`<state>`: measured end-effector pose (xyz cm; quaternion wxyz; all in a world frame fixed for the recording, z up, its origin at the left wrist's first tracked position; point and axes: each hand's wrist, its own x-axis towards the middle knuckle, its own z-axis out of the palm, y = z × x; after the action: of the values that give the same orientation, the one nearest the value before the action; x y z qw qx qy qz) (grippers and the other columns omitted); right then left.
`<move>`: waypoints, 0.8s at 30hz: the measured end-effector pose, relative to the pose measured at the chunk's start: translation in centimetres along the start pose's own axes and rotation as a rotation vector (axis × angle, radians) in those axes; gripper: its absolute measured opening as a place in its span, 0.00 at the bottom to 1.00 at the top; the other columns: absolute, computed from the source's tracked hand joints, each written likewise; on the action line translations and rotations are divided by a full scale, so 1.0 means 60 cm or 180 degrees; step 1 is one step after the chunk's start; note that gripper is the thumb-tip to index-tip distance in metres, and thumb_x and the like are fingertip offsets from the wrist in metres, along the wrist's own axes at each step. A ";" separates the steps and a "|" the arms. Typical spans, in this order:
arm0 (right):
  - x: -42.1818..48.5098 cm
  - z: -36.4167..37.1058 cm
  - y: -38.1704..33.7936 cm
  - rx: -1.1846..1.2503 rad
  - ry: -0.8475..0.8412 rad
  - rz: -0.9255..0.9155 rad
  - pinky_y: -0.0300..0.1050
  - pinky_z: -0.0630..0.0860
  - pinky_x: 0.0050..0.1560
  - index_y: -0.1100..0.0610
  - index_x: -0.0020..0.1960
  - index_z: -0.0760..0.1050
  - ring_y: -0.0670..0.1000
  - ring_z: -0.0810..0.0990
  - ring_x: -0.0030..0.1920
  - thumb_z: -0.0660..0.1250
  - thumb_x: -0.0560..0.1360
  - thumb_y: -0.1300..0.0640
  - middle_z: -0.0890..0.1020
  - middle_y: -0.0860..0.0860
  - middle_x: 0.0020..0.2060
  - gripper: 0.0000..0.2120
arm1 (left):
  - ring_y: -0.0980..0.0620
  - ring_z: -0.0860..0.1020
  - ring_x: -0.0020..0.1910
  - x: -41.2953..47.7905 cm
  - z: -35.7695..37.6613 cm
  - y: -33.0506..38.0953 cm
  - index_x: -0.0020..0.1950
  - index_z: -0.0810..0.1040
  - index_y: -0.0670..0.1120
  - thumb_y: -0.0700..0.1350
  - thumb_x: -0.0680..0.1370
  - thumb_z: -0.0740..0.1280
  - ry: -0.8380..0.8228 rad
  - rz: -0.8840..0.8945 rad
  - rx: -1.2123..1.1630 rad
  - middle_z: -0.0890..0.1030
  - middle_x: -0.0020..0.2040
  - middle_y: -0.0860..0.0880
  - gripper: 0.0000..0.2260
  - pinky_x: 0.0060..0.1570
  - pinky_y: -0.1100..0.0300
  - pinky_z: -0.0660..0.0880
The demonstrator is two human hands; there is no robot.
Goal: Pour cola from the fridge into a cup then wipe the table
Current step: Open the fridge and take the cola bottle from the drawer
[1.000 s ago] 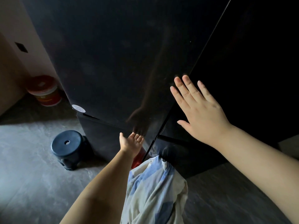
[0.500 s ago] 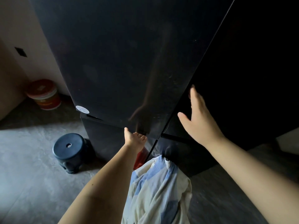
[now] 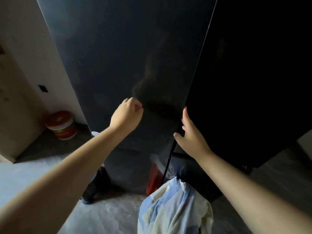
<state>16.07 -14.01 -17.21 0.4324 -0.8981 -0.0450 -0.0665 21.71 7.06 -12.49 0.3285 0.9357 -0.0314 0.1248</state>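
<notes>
Now: fridge (image 3: 126, 56) shut; cola unseen, presumably inside. L hand (image 3: 125, 115) fisted vs fridge front, holds nothing. R hand (image 3: 190, 132) at fridge door seam (image 3: 195, 78), fingers tucked in, prob. to pull; grip unclear.

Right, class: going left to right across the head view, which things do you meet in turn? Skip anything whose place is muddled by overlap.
Bucket → left hand → right hand.
</notes>
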 end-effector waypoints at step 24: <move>-0.049 0.019 -0.061 0.0170 0.0171 0.0340 0.26 0.67 0.43 0.43 0.76 0.38 0.44 0.72 0.64 0.62 0.75 0.56 0.47 0.42 0.77 0.41 | 0.42 0.43 0.77 0.011 -0.049 0.172 0.78 0.44 0.41 0.53 0.82 0.47 0.0753 0.3717 0.5153 0.49 0.79 0.46 0.28 0.68 0.40 0.30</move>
<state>12.74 -10.87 -15.56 0.4602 -0.8853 0.0129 -0.0663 20.25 0.82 -3.88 -0.5182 0.6971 -0.3583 0.3423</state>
